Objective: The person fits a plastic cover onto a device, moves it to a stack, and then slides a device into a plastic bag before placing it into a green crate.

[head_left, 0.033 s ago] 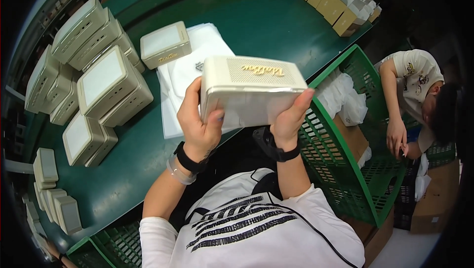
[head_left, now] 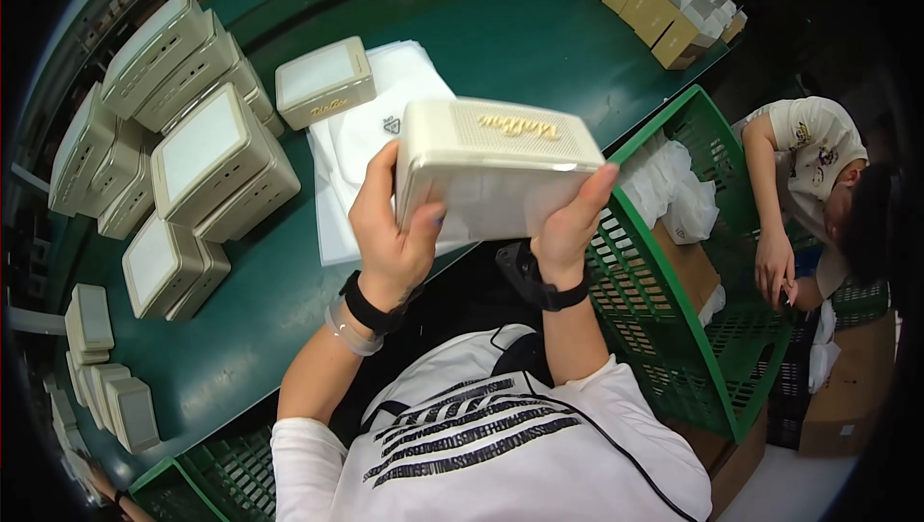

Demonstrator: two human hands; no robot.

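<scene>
Between my two hands is a cream box-shaped device (head_left: 520, 142) with rounded edges, a perforated grille and raised gold lettering. Its broad pale face is turned toward me. My left hand (head_left: 390, 219) grips its left end, the thumb on the pale face. At the right end, my right hand (head_left: 570, 229) is closed round the corner, thumb along the upper edge. Below the device's far side, white flat bags (head_left: 337, 204) lie stacked on the green table (head_left: 500, 36). A similar cream device (head_left: 322, 84) rests partly on those bags, pale face up.
Several stacked cream devices (head_left: 207, 161) fill the table's left side, with smaller pale ones (head_left: 130, 411) nearer. A green crate (head_left: 664, 301) holding plastic bags (head_left: 679, 195) stands at my right. Small cardboard boxes (head_left: 650, 12) line the far right. A co-worker (head_left: 804, 152) bends beside the crate.
The held device has risen slightly and tilted a little, its grille side moving away from me. Both hands keep their hold.
</scene>
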